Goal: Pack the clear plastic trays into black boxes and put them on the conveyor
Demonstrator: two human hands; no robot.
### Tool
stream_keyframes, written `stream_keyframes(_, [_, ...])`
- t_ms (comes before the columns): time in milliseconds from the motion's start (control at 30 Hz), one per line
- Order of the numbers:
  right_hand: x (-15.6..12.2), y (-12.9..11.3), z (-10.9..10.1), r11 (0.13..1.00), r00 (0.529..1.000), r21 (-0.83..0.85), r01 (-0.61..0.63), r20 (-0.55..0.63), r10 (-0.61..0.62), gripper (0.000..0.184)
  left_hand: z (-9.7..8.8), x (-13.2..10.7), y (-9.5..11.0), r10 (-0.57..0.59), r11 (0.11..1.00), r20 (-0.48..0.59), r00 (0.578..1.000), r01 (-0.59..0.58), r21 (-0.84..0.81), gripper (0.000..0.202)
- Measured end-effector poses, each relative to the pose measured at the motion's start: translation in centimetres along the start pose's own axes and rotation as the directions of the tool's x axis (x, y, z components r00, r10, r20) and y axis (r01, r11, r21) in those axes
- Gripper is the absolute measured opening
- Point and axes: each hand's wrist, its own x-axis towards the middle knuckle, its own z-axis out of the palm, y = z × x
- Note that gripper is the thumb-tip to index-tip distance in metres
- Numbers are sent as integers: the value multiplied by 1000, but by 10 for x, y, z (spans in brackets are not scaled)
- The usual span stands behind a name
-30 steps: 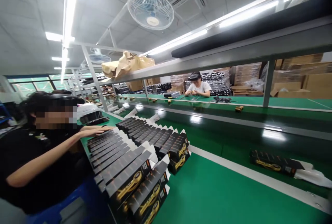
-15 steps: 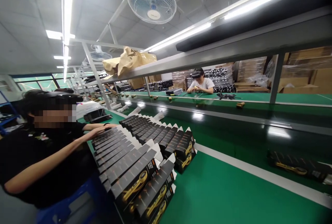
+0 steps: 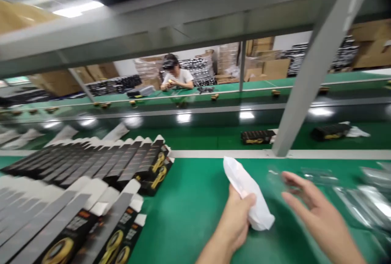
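Showing the left hand (image 3: 235,225) gripping a bunched white wrapping sheet (image 3: 250,196), its fingers closing round the sheet's lower part while the upper end is pointing away from the palm. The bunching is apparently keeping the soft sheet secure in one hand. The right hand (image 3: 314,211) is staying open with its fingers spread, just beside the left hand and touching nothing visible. Clear plastic trays (image 3: 357,203) are lying flat on the green conveyor belt (image 3: 189,223) to the right of the right hand, while black-and-gold product boxes (image 3: 122,166) are overlapping in rows to the left of the left hand, probably to save belt space. Ahead of both hands, a co-worker (image 3: 176,74) is working at the far belt. Unlike the earlier frame, the view is tilting down from the ceiling fan, both hands are entering it, and the person beside the boxes is dropping out of sight.
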Motion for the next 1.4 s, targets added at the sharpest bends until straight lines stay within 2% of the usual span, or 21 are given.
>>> stream_keyframes(67, [-7, -13, 7, 998, 993, 49, -30, 119, 24, 35, -3, 5, 3, 55, 986, -5, 998, -54, 161, 56])
stream_keyframes(133, [-13, -27, 17, 996, 981, 92, -1, 192, -16, 31, -2, 6, 2, 91, 947, -14, 996, -83, 311, 52])
stream_keyframes(233, [-18, -39, 25, 992, 978, 113, 61, 194, -82, 28, 7, 0, -8, 92, 915, 50, 994, -104, 390, 55])
stream_keyframes(333, [-19, -39, 25, 992, 983, 97, 79, 156, -93, 27, 14, -6, -21, 130, 898, 56, 990, -141, 416, 73])
stream_keyframes(400, [-19, -34, 24, 994, 986, 58, 97, 131, -104, 25, 14, -8, -26, 117, 916, 45, 992, -125, 380, 88])
stream_keyframes(433, [-20, -32, 23, 994, 987, 26, 110, 118, -112, 25, 13, -8, -27, 85, 942, 76, 993, -105, 319, 93])
stream_keyframes(533, [-24, -26, 24, 972, 979, -123, 200, 56, -195, 23, 10, -6, -22, -5, 998, 219, 976, -7, 55, 87])
stream_keyframes(567, [-25, -25, 25, 953, 970, -179, 244, 39, -241, 23, 10, -6, -19, -23, 1000, 225, 974, 25, -8, 82])
stream_keyframes(667, [-31, -27, 27, 876, 921, -295, 381, 41, -387, 26, 10, -6, -12, -68, 994, 131, 989, 78, -78, 75])
stream_keyframes(767, [-33, -31, 24, 855, 898, -283, 435, 68, -434, 32, 9, -6, -8, -61, 997, 95, 994, 66, -50, 74])
stream_keyframes(833, [-30, -31, 20, 904, 917, -160, 396, 117, -381, 38, 8, -6, -6, -34, 999, 79, 996, 34, 1, 69])
stream_keyframes(933, [-23, -25, 15, 981, 957, 37, 190, 215, -193, 46, 6, -4, -6, -40, 998, 75, 996, 36, 56, 65])
stream_keyframes(1033, [-20, -16, 16, 992, 928, 113, 53, 362, -90, 49, 5, -4, -13, -73, 993, 118, 990, 61, 98, 66])
stream_keyframes(1133, [-20, -9, 19, 984, 897, 175, -16, 437, -63, 47, 3, -6, -19, -36, 967, 160, 986, -6, 256, 60])
stream_keyframes(1200, [-18, -4, 18, 980, 920, 185, -67, 392, -11, 45, 1, -7, -10, -3, 861, 227, 974, -113, 496, 51])
stream_keyframes(1233, [-16, -1, 16, 979, 930, 180, -93, 366, 21, 45, -2, -6, 1, 44, 714, 234, 971, -194, 673, 48])
stream_keyframes(1267, [-13, 2, 13, 978, 936, 173, -121, 347, 55, 45, -6, -5, 17, 124, 482, 214, 969, -247, 841, 46])
stream_keyframes(1300, [-9, 5, 10, 975, 937, 162, -153, 337, 91, 46, -12, -4, 37, 236, 206, 178, 955, -229, 951, 43])
stream_keyframes(1333, [-4, 8, 7, 971, 935, 153, -186, 330, 128, 47, -21, -2, 62, 394, -95, 145, 907, -117, 989, 42])
stream_keyframes(1367, [0, 10, 3, 964, 930, 147, -221, 329, 163, 48, -31, 1, 89, 523, -241, 102, 846, 32, 970, 41])
stream_keyframes(1400, [3, 12, 1, 956, 925, 149, -252, 329, 192, 49, -42, 4, 117, 606, -275, 57, 793, 141, 951, 43])
